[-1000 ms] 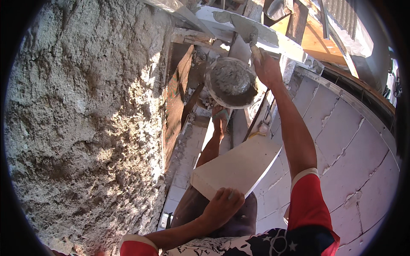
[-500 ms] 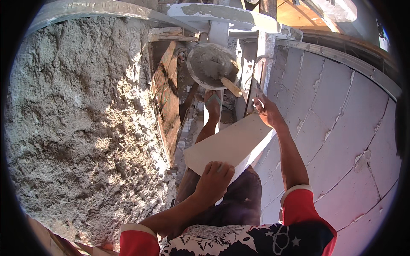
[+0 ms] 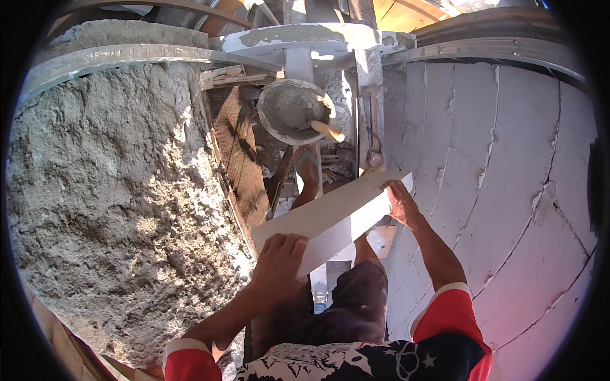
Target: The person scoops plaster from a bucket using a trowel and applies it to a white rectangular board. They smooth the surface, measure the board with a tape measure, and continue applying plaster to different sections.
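A long white lightweight block (image 3: 330,213) is held up in front of me, slanting from lower left to upper right, its near side brightly lit. My left hand (image 3: 277,256) is closed over its left end, with the fingers on the top edge. At the other end, my right hand (image 3: 401,203) grips the block, its fingers bent over the end. Beyond the block is a round bucket (image 3: 295,111) of grey mortar. A tool with a wooden handle (image 3: 327,131) rests in it, the handle sticking out over the rim; its working end is hidden in the mortar.
A wall of pale blocks (image 3: 483,165) with mortar joints rises on the right. Rough grey plaster (image 3: 108,184) covers the left side. A hammer (image 3: 373,143) lies right of the bucket. My foot (image 3: 307,170) stands on a narrow plank below the bucket.
My right hand has closed on the block's right end, where its fingers were stretched out before. The block has turned, showing more of its near side. My view has shifted.
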A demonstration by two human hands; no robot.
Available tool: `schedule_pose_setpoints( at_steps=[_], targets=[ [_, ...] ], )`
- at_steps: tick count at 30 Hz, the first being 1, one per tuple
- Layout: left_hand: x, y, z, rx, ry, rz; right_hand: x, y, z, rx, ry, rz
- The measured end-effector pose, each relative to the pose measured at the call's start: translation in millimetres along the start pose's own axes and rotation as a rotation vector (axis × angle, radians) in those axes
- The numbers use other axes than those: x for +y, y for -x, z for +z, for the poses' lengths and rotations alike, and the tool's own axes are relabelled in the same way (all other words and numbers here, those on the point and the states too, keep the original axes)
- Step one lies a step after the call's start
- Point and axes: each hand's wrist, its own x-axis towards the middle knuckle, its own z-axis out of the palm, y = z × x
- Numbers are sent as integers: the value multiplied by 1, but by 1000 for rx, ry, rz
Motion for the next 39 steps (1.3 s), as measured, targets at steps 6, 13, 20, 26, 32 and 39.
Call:
schedule_pose_setpoints(
  at_steps=[6, 13, 20, 26, 32, 39],
  targets=[
    [9, 31, -121, 69, -118, -56, -47, -22, -116, 199, -14, -45],
    [12, 71, -191, 323, -177, -263, -72, -127, -281, 142, 132, -160],
    [-74, 22, -221, 367, -38, -422, -26, -222, -373, 504, 625, -513],
    [-142, -44, -231, 397, -1, -344, -103, -230, -486, 38, 792, -132],
    [-192, -145, -234, 513, -64, -149, -107, -227, -533, -20, 958, 76],
    [-226, -239, -301, 571, -238, 25, -85, -247, -552, 82, 958, 208]
  ],
)
